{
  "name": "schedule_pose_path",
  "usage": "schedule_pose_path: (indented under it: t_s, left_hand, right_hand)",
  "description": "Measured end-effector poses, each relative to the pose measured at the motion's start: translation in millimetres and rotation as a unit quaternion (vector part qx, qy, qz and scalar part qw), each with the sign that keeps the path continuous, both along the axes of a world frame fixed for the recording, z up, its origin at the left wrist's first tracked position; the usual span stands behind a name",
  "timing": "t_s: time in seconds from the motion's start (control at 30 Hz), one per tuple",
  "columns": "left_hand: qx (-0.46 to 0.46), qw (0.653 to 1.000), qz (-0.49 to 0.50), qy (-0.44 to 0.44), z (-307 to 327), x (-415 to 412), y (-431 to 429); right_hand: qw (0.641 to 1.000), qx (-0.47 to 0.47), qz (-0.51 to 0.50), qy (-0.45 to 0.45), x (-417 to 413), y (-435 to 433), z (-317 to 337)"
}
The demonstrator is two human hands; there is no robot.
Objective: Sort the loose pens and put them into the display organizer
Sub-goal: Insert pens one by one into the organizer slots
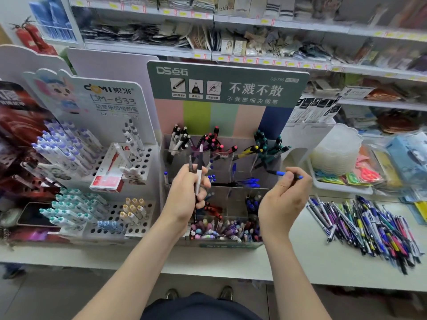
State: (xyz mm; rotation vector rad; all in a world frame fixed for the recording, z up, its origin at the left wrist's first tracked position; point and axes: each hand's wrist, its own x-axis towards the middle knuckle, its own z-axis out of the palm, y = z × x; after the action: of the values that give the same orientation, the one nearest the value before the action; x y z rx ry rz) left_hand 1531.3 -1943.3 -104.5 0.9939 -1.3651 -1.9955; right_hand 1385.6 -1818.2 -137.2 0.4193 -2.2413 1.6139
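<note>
Left hand (188,196) grips several upright pens (198,174) before the display organizer (227,158); right hand (283,199) pinches a blue pen (280,173) beside the loose pile (369,229).

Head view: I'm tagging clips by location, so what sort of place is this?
Most likely a stationery shop: shelves edged with yellow price tags, a branded pen display organizer, and a heap of loose pens on the counter.

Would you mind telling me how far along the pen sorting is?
Partly done: the back compartments of the display organizer already hold grouped pink-capped pens and green pens. In hand: the left hand grips a few pens, the right hand pinches a blue pen. Left: a large pile of loose pens on the counter.
</note>
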Motion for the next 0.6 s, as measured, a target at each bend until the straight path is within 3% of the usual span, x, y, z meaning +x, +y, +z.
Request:
schedule_pose_path:
  t_s: [0.23, 0.33, 0.4, 0.47, 0.6]
  left_hand:
    - [0.071, 0.994, -0.086, 0.019, -4, -21, 14]
    - [0.099, 0.990, -0.096, 0.031, -5, -25, 16]
    - [0.089, 0.991, -0.101, 0.024, -3, -27, 17]
    - [0.063, 0.992, -0.104, 0.015, -1, -28, 18]
    - [-0.028, 0.991, -0.125, -0.027, 2, -25, 20]
  right_hand:
    - [0.979, 0.173, 0.097, -0.042, -20, 18, -37]
    - [0.977, 0.197, 0.059, -0.058, -8, 19, -33]
    - [0.981, 0.189, 0.029, 0.001, 2, 18, -24]
    - [0.987, 0.142, 0.066, 0.043, 9, 15, -10]
    - [0.963, 0.083, 0.244, -0.075, 23, -1, 19]
